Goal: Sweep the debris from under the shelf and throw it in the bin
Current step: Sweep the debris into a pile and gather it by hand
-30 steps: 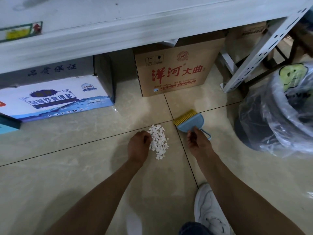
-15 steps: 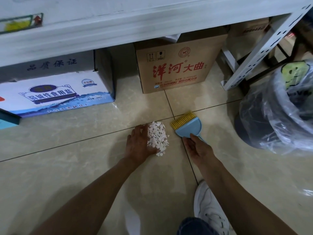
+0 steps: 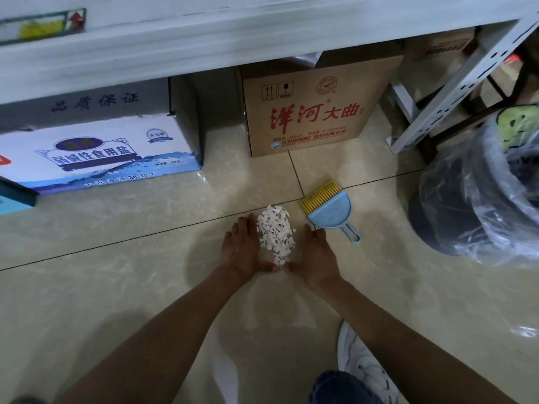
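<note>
A small heap of white paper scraps (image 3: 275,233) lies on the tiled floor in front of the white shelf (image 3: 204,39). My left hand (image 3: 243,250) rests flat against the heap's left side, fingers apart. My right hand (image 3: 316,255) cups its right side, palm turned inward, holding nothing. The heels of both hands nearly meet below the pile. A blue hand brush with yellow bristles (image 3: 329,209) lies loose on the floor just right of my right hand. The bin (image 3: 446,211), dark with a clear plastic liner, stands at the far right.
Under the shelf stand a brown carton with red lettering (image 3: 315,112) and a white-and-blue carton (image 3: 96,156). A slotted metal shelf leg (image 3: 455,91) slants beside the bin. My white shoe (image 3: 367,371) is at the bottom right.
My right hand let go of the brush, which now lies on the floor, and moved left to the heap. My left hand has opened flat against the scraps.
</note>
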